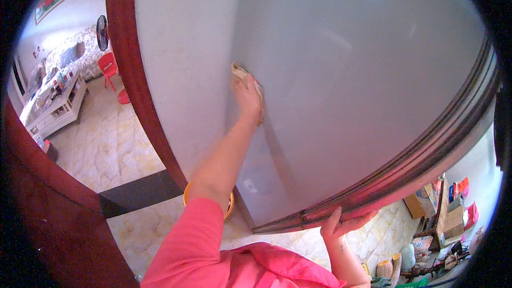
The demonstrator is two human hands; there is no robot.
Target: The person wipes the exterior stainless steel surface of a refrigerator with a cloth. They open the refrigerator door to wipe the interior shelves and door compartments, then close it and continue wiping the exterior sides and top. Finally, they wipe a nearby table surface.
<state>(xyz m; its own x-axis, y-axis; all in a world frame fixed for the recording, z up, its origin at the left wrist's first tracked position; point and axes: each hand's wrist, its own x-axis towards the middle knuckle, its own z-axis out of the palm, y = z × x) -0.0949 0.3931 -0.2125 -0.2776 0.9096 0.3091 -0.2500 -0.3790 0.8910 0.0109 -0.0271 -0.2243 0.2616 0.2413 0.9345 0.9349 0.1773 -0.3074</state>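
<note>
A large, smooth grey door-like panel (344, 100) with a dark, grooved edge fills the middle and right of the view; what it belongs to cannot be told. My left hand (248, 98) presses a crumpled beige cloth (240, 71) against it, near the line where it meets a paler upright surface (184, 56). Lower right, my right hand (340, 226) grips the panel's shiny bottom edge, thumb up and fingers along it, partly hidden. Below my left elbow, a round yellow-orange container (231, 208) shows only in part.
A dark red door frame (140, 76) stands at left. Through it show a white low table (60, 114), a patterned sofa, a red chair (107, 65) and a fan (102, 33). At lower right, cardboard boxes (454, 222), gourd-like things (385, 269) and other clutter lie around a wooden piece.
</note>
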